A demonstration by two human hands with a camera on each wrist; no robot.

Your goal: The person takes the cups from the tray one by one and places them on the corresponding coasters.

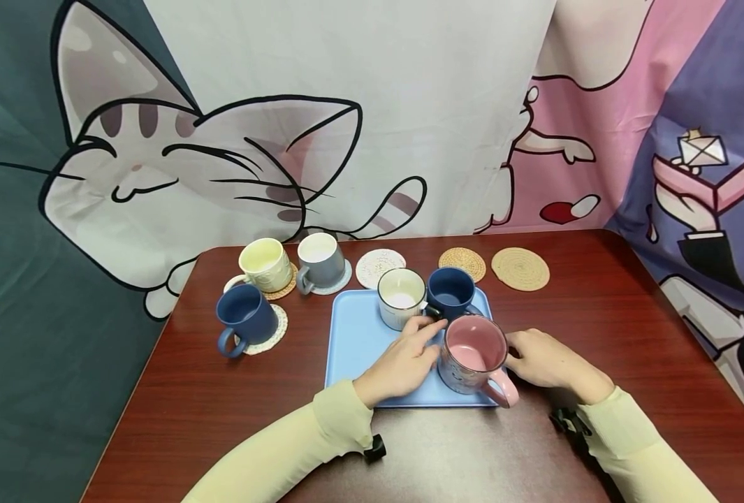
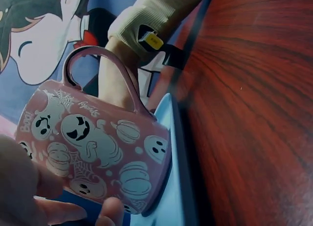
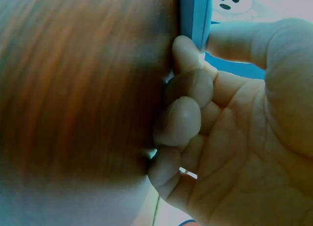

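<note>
A pink mug [image 1: 472, 353] printed with white ghosts and pumpkins stands at the right of a light blue tray [image 1: 353, 353], its handle toward the near right. My left hand [image 1: 403, 360] lies over the tray, beside the pink mug; its fingers are loosely extended, tips close to that mug's side and the black handle of a white mug [image 1: 399, 297]. Behind the pink mug is a dark blue mug [image 1: 451, 290], also on the tray. At the tray's right edge my right hand [image 1: 544, 358] pinches the rim between thumb and index finger, as the right wrist view shows.
Left of the tray, another blue mug [image 1: 249, 318], a pale yellow mug [image 1: 266, 265] and a grey mug [image 1: 321, 265] stand on coasters. Behind the tray lie a white coaster [image 1: 380, 267] and two woven coasters [image 1: 520, 269]. A printed cloth [image 1: 447, 140] hangs behind the table.
</note>
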